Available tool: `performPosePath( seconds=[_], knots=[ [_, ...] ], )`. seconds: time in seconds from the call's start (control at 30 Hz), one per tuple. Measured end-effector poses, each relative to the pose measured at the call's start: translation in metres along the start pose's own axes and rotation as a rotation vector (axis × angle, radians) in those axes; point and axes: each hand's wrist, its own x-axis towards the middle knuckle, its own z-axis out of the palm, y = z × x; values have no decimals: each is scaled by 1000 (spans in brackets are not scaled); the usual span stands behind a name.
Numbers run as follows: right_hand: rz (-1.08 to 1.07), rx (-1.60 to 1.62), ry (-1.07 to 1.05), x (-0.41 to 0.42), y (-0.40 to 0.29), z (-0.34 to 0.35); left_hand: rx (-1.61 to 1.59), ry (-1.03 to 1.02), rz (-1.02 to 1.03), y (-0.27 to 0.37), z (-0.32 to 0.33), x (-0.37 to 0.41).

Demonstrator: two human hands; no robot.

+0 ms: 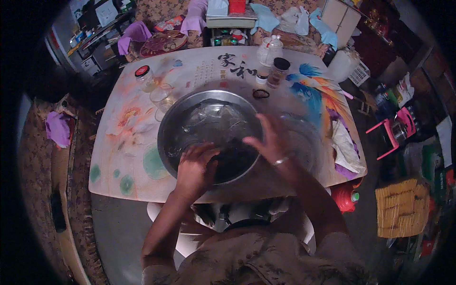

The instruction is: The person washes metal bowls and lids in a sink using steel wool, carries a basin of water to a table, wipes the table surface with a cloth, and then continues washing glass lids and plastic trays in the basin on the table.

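Note:
A wide round metal basin [213,93] stands on the patterned tabletop [117,164] in front of me, with what looks like water and some thin pale strands inside. My left hand [197,167] reaches over its near left rim, fingers bent inward; whether they touch the contents is hidden. Over the right rim is my right hand [269,140], blurred, with thumb and fingers spread and nothing seen in it. A bracelet circles that wrist. Right of the basin, partly under my right arm, lies a round clear dish or lid [306,142].
Left of the basin are a red-lidded glass jar [144,80] and a clear glass vessel [162,94]. Behind it stand a black-lidded jar [278,73], a white lidded jar [269,53] and a small dark ring [260,93]. A white cloth [343,146] lies at the right edge.

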Motion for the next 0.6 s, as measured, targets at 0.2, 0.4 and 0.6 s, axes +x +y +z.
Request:
performPosePath(
  seconds=[0.2,0.4,0.6],
  knots=[
    [302,-821,-399,-77,185,-47,-1241,-316,-367,53,43,-23],
    [388,-551,-540,-123,237,-35,-1479,-454,-825,84,131,-30],
    [409,-253,-243,-116,247,-27,-1230,-461,-674,71,161,-9]
  ],
)
